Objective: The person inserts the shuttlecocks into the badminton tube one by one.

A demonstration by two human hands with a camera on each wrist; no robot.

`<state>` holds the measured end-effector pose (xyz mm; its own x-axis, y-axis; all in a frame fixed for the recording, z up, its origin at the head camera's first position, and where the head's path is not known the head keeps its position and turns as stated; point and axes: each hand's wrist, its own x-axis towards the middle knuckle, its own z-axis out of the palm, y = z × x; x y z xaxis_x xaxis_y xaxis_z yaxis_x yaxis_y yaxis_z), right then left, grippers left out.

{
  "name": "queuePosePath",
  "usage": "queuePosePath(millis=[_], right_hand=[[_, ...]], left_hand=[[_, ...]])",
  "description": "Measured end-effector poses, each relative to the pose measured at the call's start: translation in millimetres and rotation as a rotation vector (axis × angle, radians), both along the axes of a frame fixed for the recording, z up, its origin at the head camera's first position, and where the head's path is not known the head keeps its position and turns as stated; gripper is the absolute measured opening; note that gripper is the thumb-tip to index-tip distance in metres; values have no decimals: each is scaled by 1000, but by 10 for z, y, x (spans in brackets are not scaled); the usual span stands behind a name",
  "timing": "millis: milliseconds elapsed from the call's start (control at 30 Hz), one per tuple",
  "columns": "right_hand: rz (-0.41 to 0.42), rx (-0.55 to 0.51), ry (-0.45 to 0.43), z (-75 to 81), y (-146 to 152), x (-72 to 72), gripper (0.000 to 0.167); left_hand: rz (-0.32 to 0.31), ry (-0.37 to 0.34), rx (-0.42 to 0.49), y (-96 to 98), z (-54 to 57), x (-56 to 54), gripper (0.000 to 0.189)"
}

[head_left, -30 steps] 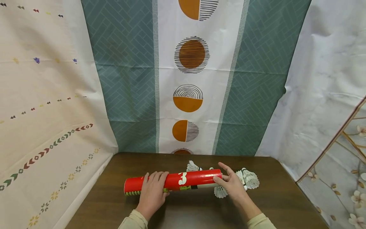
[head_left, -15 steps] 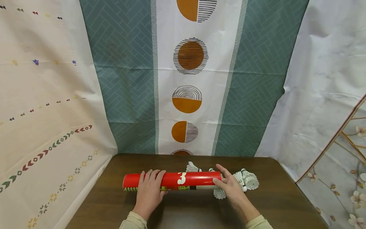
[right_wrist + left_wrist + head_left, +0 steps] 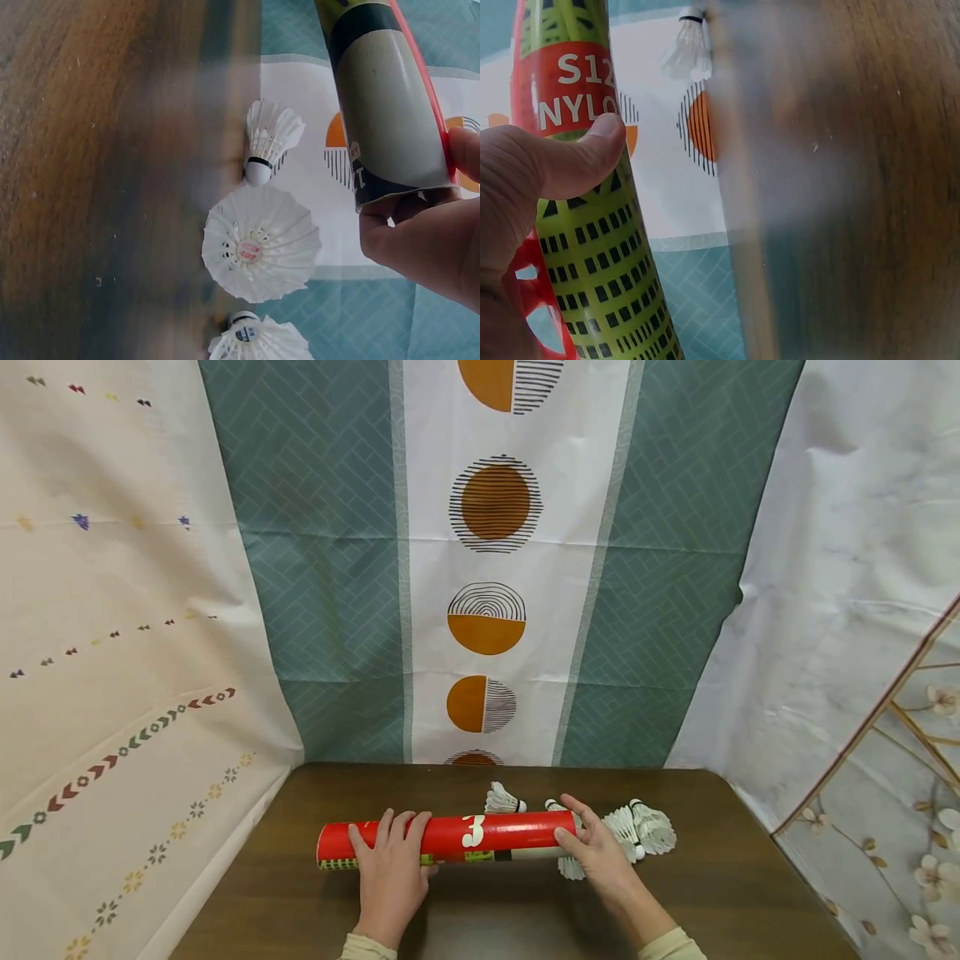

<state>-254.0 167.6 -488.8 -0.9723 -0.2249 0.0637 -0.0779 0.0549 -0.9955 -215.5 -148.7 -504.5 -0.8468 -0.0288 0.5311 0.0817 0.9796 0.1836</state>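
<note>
A red and green shuttlecock tube point(image 3: 525, 832) lies sideways above the table, its lettered green side showing in the left wrist view. My left hand point(image 3: 395, 877) grips it left of its middle, thumb point(image 3: 592, 150) across the green side and fingers over the red top. At the tube's right end, my right hand point(image 3: 603, 860) is cupped round the rim with thumb and fingers. Its fingertips partly hide the mouth, so whether anything is inside cannot be seen. Several white shuttlecocks lie around that end, one of them point(image 3: 262, 244) with its feathered skirt facing the right wrist camera.
The dark wooden table point(image 3: 285, 893) is backed by a patterned cloth point(image 3: 337, 652). One shuttlecock point(image 3: 502, 799) lies behind the tube, and a cluster of shuttlecocks point(image 3: 654, 829) lies right of my right hand. Cloths hang on both sides.
The left hand's index finger has spread away from its other fingers along the tube. The right hand's raised finger has come slightly nearer the tube's end. The camera view has shifted slightly.
</note>
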Motion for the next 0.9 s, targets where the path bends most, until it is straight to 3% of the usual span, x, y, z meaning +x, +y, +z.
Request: queuePosePath(millis=[167, 333, 500, 600, 767, 900], right_hand=[[19, 36, -12, 47, 41, 10, 71], [-6, 124, 56, 163, 258, 4, 69], [-194, 325, 129, 243, 733, -51, 59], [-276, 434, 77, 203, 976, -82, 53], [-184, 464, -36, 30, 1083, -120, 49], [-132, 465, -23, -121, 988, -154, 48]], left_hand=[[4, -5, 2, 5, -3, -5, 87], [26, -25, 28, -23, 0, -17, 88], [40, -31, 37, -63, 4, -18, 88], [39, -25, 44, -85, 3, -7, 87], [30, -28, 49, -94, -3, -14, 86], [21, -60, 52, -68, -25, -26, 86]])
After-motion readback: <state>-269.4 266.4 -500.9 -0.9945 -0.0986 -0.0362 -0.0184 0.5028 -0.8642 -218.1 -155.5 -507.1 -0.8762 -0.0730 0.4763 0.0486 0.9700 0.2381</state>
